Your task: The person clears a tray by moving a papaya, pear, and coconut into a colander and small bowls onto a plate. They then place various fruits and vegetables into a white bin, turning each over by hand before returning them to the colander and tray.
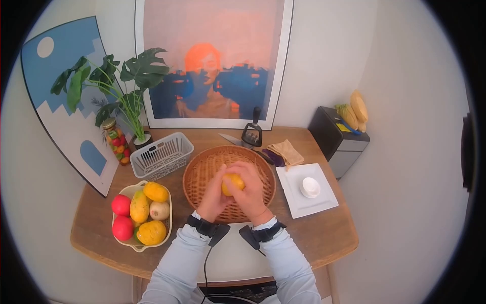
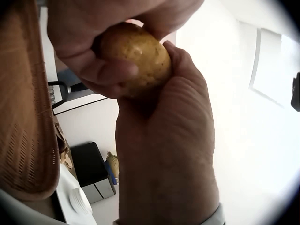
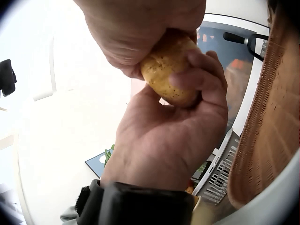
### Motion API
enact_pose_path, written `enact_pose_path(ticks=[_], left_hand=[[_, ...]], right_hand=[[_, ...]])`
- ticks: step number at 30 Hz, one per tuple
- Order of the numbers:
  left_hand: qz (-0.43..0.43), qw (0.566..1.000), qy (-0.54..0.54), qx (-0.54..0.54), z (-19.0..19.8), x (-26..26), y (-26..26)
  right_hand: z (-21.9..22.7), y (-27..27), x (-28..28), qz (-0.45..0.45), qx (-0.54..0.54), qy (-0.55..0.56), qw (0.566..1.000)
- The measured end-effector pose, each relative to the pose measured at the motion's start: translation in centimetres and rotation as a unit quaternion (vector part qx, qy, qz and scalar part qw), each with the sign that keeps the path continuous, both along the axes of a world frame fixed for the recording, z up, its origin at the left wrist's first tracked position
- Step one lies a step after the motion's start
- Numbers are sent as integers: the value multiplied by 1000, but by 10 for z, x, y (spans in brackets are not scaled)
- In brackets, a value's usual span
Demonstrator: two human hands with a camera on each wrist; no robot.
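Over the round wicker tray (image 1: 201,169), both hands hold a yellow mango (image 1: 233,184). My left hand (image 1: 212,196) covers one side of it, and my right hand (image 1: 252,193) wraps the other with curled fingers. In the left wrist view, the speckled yellow skin of the mango (image 2: 146,58) shows between thumb and fingers. From the right wrist, the mango (image 3: 164,70) appears oval, with fingers bent across its face and a palm pressing its upper end. The wicker tray holds nothing else that shows around the hands.
A cream basket (image 1: 170,223) of yellow and red fruit stands left. Behind it are a grey plastic basket (image 1: 161,157), a jar (image 1: 117,144) and a potted plant (image 1: 132,106). Black-handled metal tool (image 1: 252,133), knife (image 1: 230,138) and cloth (image 1: 286,152) lie behind; small white bowls (image 1: 310,186) sit on a square plate (image 1: 325,198).
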State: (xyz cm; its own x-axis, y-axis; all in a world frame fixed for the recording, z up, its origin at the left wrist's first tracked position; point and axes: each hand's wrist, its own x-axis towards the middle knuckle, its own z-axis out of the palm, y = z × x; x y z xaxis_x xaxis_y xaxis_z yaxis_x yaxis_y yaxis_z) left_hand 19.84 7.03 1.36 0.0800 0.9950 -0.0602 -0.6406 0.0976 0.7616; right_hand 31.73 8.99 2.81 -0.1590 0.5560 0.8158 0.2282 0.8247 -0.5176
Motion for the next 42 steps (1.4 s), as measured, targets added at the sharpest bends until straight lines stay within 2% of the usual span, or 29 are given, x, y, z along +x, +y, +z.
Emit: enact_pose_path(ticks=[1,4,7,10,13,16,19,22,25,26,28,30,31,34,37,40,42], left_hand=[[16,999,17,41,-8,2,4],[137,949,236,155,-16,10,9],[46,997,48,44,-9,6,-1],[-55,996,-73,11,-25,-9,18],[36,992,91,77,-22,-3,10],[147,928,321,119,-5,11,1],[66,989,136,3,-9,-3,6],[10,999,-46,-4,-13,-10,8],[152,985,31,69,-21,8,15],[185,967,132,113,-21,11,14],[242,892,327,196,-20,16,12],[152,967,178,97,-15,9,7],[103,988,102,46,-14,4,5],[-5,998,-59,3,-22,-11,12],[109,984,124,62,-19,1,6],[216,911,308,167,-8,22,2],[171,939,283,98,-5,16,1]], right_hand=[[-5,3,-1,-11,-17,13,1000],[-11,6,2,4,-208,107,972],[-5,3,2,-47,-16,-9,999],[11,-8,-1,-33,88,-72,993],[-9,3,-2,-15,-73,25,997],[-22,17,5,6,-272,70,960],[-10,3,1,-29,-90,5,995],[7,-4,-2,-13,90,-99,991],[-14,8,-3,-23,-13,-27,999],[-18,10,-1,-10,-77,1,997],[-19,11,3,15,-203,55,978],[-12,7,3,-17,-71,-8,997],[-6,3,2,-33,-4,-38,999],[9,-8,-2,-4,69,-93,993],[-8,2,-4,-43,-40,-10,998],[-21,17,9,-14,-292,75,953],[-21,15,9,-17,-231,59,971]])
